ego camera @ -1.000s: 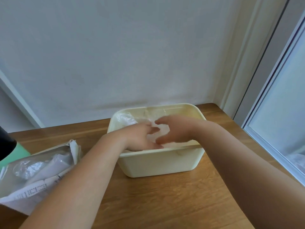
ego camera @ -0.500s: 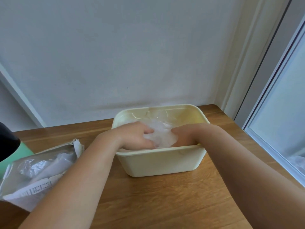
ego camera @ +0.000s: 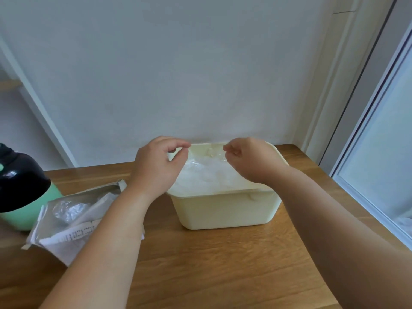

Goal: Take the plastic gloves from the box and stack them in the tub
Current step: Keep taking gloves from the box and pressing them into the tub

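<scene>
A single wide-angle view looks from the person's head forward and down across the wooden table (ego camera: 223, 275) toward a white wall (ego camera: 178, 74), which fills the upper half of the frame. It sits close to the work: both forearms enter from the bottom edge and run up to the left hand (ego camera: 156, 166) and right hand (ego camera: 252, 161) near the middle, above the cream tub (ego camera: 227, 212) by the wall. The window frame (ego camera: 367, 108) on the right leans and bows toward the edge, as a wide lens gives.
</scene>
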